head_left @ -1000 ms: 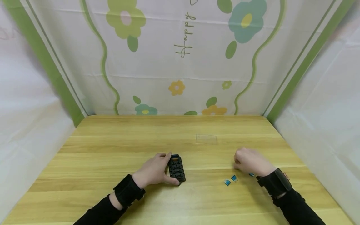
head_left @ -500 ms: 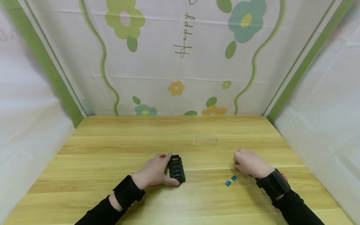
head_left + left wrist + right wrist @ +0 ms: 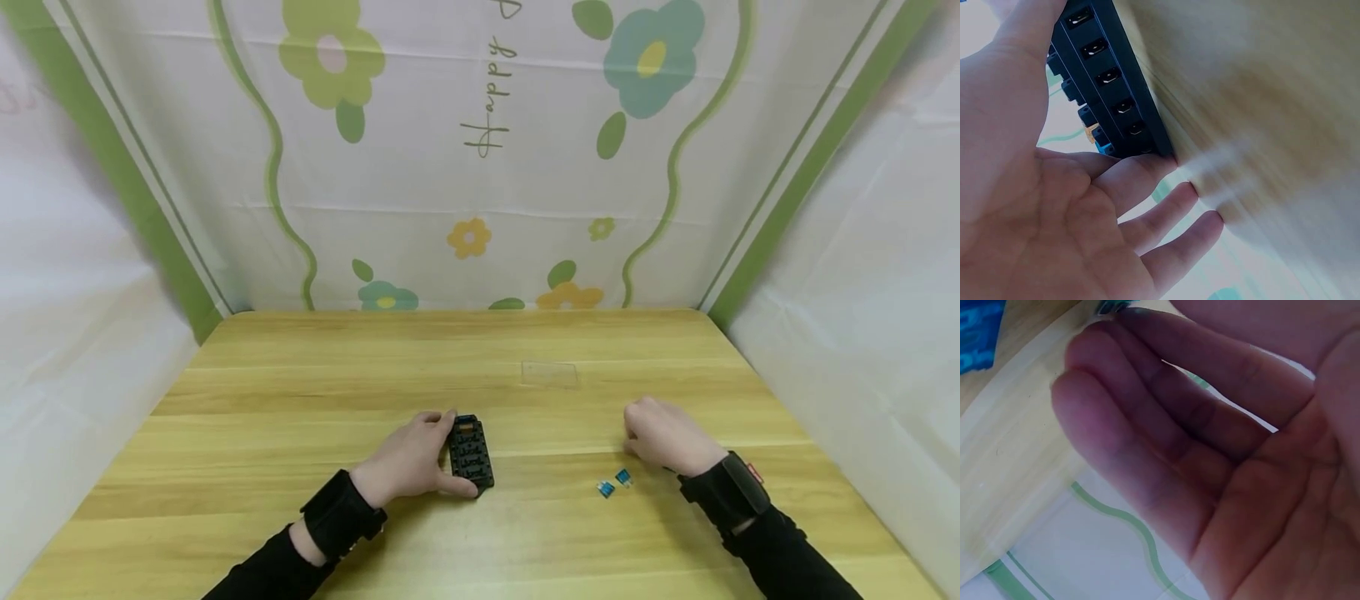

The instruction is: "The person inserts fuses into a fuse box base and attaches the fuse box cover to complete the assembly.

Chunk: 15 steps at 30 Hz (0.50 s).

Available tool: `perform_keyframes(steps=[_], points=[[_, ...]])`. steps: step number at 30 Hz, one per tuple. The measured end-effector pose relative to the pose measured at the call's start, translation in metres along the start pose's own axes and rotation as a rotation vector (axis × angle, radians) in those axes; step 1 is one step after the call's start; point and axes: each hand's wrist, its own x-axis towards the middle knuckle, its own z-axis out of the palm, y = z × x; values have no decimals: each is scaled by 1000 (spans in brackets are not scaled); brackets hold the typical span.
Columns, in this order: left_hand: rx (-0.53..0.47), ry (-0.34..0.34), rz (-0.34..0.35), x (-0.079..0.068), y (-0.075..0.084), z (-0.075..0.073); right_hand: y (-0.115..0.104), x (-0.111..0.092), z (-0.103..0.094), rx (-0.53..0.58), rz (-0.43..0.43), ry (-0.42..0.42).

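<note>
My left hand (image 3: 405, 458) holds a black fuse box (image 3: 472, 454) on the table, thumb at its near end and index finger at its far end. An orange blade fuse (image 3: 467, 427) and a blue one sit at the box's far end. Dark slots line its side in the left wrist view. To the right, my right hand (image 3: 663, 433) is low over the table with fingers bent together. Its fingertips pinch a small teal-blue blade fuse (image 3: 1111, 306), mostly cut off by the right wrist view's top edge and hidden in the head view.
Two blue blade fuses (image 3: 615, 483) lie on the wooden table (image 3: 337, 367) left of the right wrist. Another blue fuse (image 3: 979, 334) shows close up in the right wrist view. A clear rectangular cover (image 3: 550, 374) lies farther back. A flowered cloth (image 3: 420, 167) hangs behind.
The right wrist has shifted slightly left, and the blue fuse beneath it has become hidden in the head view. The left hand and fuse box stay in place.
</note>
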Motion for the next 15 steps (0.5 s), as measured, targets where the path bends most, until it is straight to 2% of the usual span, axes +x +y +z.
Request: perform_keyframes(steps=[8,15], points=[[-16,1,-7,0,-1,0,-1,1,1,-56,-60,42],[-9,5,0,1,0,1,-1,1,4,-69,-78,60]])
